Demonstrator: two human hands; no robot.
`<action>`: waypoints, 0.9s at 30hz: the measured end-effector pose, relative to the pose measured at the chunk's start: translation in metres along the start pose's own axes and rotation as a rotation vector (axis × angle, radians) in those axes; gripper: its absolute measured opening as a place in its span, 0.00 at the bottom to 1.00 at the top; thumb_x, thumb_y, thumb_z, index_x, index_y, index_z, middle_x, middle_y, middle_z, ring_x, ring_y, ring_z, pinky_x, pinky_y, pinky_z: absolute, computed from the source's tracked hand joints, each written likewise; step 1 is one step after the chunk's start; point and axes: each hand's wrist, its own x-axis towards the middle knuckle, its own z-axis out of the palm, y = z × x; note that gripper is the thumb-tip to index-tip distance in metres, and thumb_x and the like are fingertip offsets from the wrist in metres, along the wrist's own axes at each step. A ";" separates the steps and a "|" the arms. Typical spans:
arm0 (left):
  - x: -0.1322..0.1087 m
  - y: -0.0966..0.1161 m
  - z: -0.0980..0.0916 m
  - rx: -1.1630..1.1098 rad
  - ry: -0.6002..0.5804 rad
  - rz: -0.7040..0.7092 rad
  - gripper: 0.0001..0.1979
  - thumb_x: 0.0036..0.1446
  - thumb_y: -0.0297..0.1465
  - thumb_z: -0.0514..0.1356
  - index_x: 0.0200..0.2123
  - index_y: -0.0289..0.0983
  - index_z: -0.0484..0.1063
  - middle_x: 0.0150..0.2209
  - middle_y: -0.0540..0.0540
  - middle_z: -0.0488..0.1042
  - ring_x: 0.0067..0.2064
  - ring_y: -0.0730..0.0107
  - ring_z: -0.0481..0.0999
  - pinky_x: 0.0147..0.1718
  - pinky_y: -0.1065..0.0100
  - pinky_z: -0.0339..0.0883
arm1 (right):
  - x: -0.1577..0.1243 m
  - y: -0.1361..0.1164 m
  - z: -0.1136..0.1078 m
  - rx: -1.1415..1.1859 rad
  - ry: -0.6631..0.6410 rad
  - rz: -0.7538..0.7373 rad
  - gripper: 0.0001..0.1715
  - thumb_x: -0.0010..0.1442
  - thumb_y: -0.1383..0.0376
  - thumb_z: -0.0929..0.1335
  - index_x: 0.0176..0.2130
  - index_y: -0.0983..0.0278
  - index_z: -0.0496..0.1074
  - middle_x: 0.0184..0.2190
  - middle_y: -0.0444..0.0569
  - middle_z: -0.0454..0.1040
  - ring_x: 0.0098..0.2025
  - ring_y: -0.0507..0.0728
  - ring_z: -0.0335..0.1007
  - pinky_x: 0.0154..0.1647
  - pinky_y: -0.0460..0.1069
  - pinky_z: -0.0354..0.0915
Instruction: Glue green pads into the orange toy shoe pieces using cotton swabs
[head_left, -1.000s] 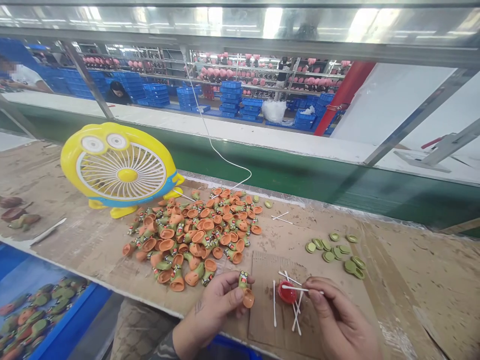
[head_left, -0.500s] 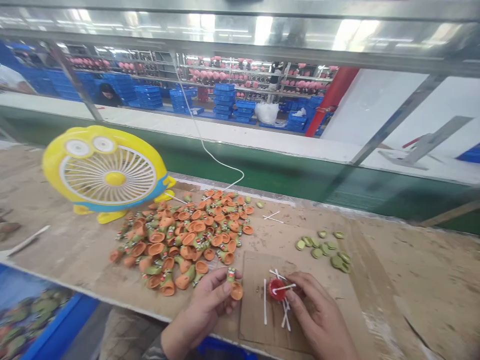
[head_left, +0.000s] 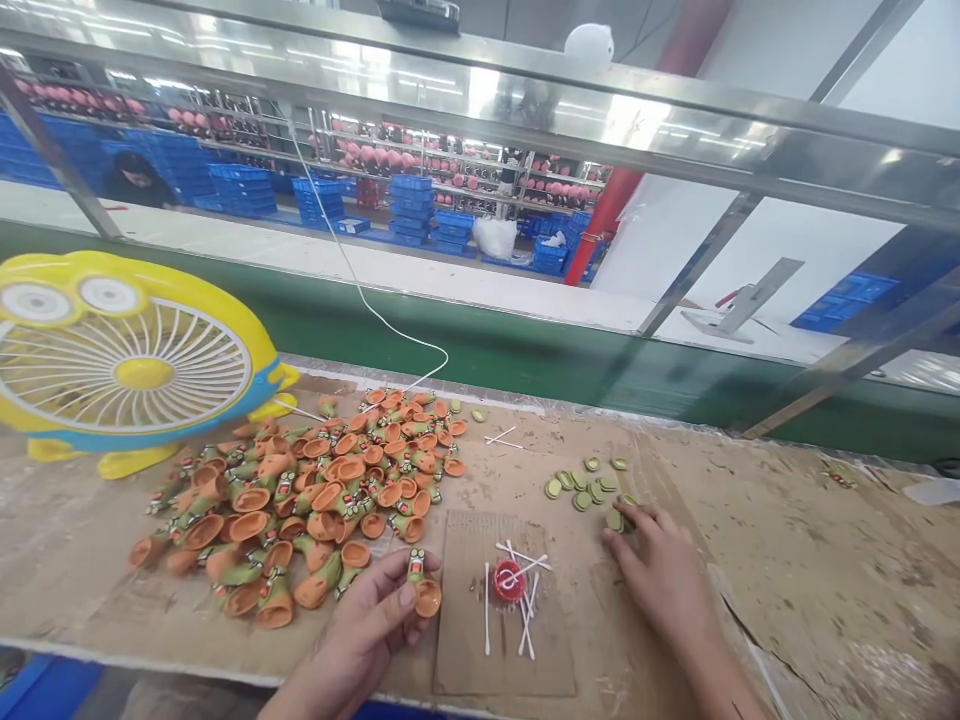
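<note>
My left hand (head_left: pixel 367 625) pinches a small green and orange toy figure (head_left: pixel 422 583) just above the table's front edge, beside a large pile of the same toy figures (head_left: pixel 315 495). My right hand (head_left: pixel 660 560) has reached to a loose group of green discs (head_left: pixel 589 485) and its fingertips rest on the nearest ones; whether it holds one is hidden. Between the hands a red cap (head_left: pixel 510 580) sits on a piece of cardboard (head_left: pixel 502 640) with several cotton swabs (head_left: pixel 525 600) lying across and around it.
A yellow cartoon desk fan (head_left: pixel 127 360) stands at the left, its white cable (head_left: pixel 360 290) running up and back. A green conveyor wall (head_left: pixel 525 350) borders the far side of the worn table (head_left: pixel 825 580). Blue crates and another person show beyond the glass.
My right hand let go of the cotton swab at the red cap and moved right to the green discs. The view swung right, and the left hand still holds the figure.
</note>
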 end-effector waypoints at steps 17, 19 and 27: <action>-0.016 -0.004 0.009 0.070 -0.200 0.146 0.23 0.44 0.43 0.78 0.39 0.38 0.78 0.38 0.47 0.76 0.37 0.69 0.70 0.37 0.70 0.62 | -0.089 -0.047 -0.012 0.528 -0.520 -0.080 0.22 0.73 0.51 0.63 0.62 0.53 0.63 0.60 0.56 0.72 0.58 0.62 0.72 0.60 0.58 0.69; -0.020 -0.005 0.011 0.068 -0.238 0.139 0.23 0.44 0.43 0.78 0.40 0.39 0.77 0.39 0.46 0.76 0.39 0.68 0.70 0.38 0.70 0.62 | -0.077 -0.034 -0.012 0.150 -0.445 -0.188 0.22 0.72 0.54 0.63 0.61 0.56 0.68 0.59 0.57 0.71 0.61 0.65 0.69 0.62 0.61 0.66; -0.023 -0.007 0.004 0.080 -0.204 0.149 0.22 0.46 0.42 0.77 0.41 0.39 0.78 0.40 0.46 0.77 0.41 0.67 0.71 0.40 0.69 0.62 | -0.059 0.010 -0.014 -0.288 -0.494 -0.175 0.29 0.66 0.64 0.58 0.63 0.62 0.69 0.59 0.57 0.67 0.62 0.63 0.68 0.65 0.61 0.64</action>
